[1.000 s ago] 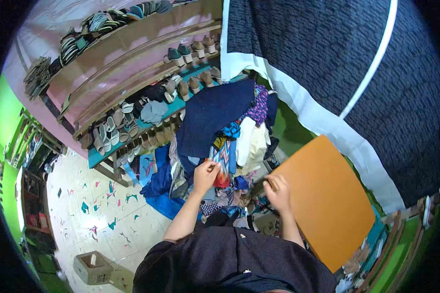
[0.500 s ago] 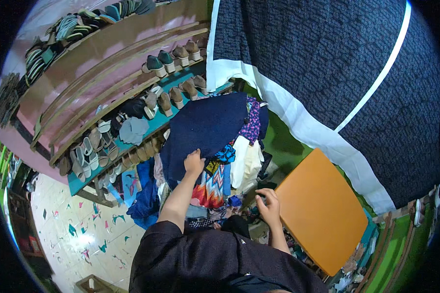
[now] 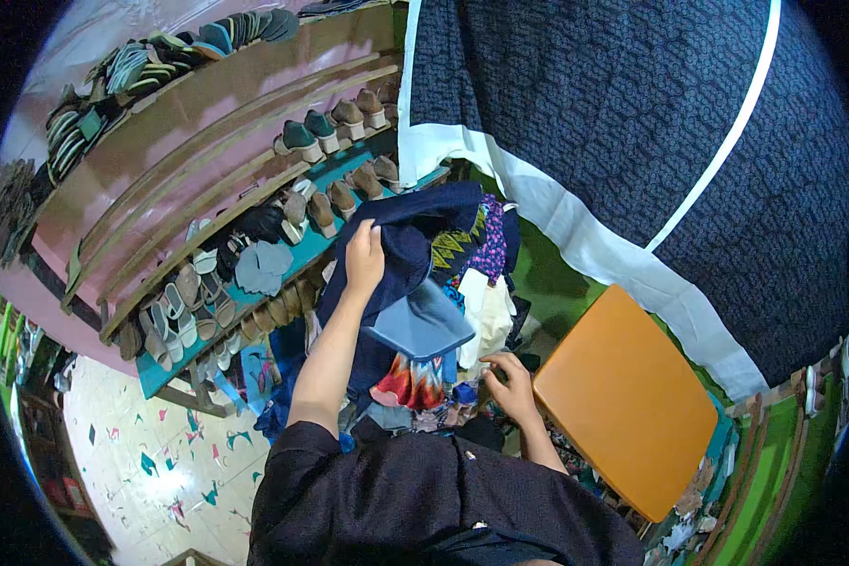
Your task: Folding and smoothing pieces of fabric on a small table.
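My left hand is closed on the edge of a navy cloth at the top of a pile of clothes, pulling it up into a fold. Below the fold a smooth grey-blue piece shows; whether it belongs to the same cloth, I cannot tell. Beneath lie a red, white and orange zigzag cloth, a cream cloth and a purple floral cloth. To the right, my right hand hovers near the cream cloth, fingers loosely bent and apart, holding nothing.
An orange board or stool top stands close to my right hand. A teal shelf with several pairs of shoes runs along the left. Dark patterned fabric with a white border hangs at the right. Scraps litter the tiled floor.
My left hand has moved up and gripped the navy cloth, folding it back. A grey-blue piece and a yellow-patterned cloth have come into view. My right hand has shifted slightly left.
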### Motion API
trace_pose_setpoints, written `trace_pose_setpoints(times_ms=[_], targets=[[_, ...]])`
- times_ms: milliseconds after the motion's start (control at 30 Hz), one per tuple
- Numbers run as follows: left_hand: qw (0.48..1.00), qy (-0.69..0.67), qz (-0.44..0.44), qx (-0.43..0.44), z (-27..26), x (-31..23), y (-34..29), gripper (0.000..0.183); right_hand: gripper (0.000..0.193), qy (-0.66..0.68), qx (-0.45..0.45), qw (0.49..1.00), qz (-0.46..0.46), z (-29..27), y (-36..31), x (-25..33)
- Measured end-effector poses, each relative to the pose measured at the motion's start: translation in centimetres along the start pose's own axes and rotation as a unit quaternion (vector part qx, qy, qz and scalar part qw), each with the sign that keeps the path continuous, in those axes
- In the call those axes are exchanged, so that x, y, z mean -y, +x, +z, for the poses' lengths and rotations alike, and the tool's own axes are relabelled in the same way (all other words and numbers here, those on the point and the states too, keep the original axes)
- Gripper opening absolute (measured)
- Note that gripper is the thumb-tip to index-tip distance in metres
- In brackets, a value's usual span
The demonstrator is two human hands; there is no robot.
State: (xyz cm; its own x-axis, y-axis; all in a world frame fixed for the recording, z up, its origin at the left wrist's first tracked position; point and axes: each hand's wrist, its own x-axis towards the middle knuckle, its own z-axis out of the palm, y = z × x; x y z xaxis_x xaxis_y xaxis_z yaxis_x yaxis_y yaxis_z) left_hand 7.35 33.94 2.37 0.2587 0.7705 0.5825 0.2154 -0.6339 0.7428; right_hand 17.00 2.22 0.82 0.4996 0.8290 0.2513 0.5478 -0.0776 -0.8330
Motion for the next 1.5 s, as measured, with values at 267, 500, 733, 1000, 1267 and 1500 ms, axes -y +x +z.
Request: trace_pose_setpoints(times_ms=[267, 500, 733, 1000, 1267, 1500], targets=[[0.979, -0.174, 0.066, 0.082, -2.9, -8.1, 4.4, 0.030, 0.053, -0.051, -0.077, 0.996, -0.022, 1.4, 1.5, 1.4], [0.953, -0.175, 0.030, 0.244, -4.0, -12.4, -0.5, 0.026, 0.073, -0.146, -0.212, 0.949, -0.184, 1.5, 4.2, 5.6], [0.918, -0.141, -0.022, 0.369, -5.6, -11.6, -9.2, 0.034, 0.035, -0.158, -0.102, 0.951, -0.244, 3.2, 1.6, 4.0], [0.903, -0.173, 0.034, 0.392, -6.6, -8.4, -16.8, 0.105, 0.017, 0.148, -0.258, 0.954, -0.027, 0.8, -0.9, 5.3], [0.977, 0.171, 0.126, 0.003, -3.8, -2.0, -21.3, 0.107, 0.028, 0.258, -0.314, 0.913, -0.037, -5.1, -10.5, 3.9], [0.954, 0.193, 0.077, 0.216, -6.1, -8.3, -18.6, 0.060, 0.015, 0.246, -0.405, 0.880, -0.028, -8.7, -21.8, 5.7]])
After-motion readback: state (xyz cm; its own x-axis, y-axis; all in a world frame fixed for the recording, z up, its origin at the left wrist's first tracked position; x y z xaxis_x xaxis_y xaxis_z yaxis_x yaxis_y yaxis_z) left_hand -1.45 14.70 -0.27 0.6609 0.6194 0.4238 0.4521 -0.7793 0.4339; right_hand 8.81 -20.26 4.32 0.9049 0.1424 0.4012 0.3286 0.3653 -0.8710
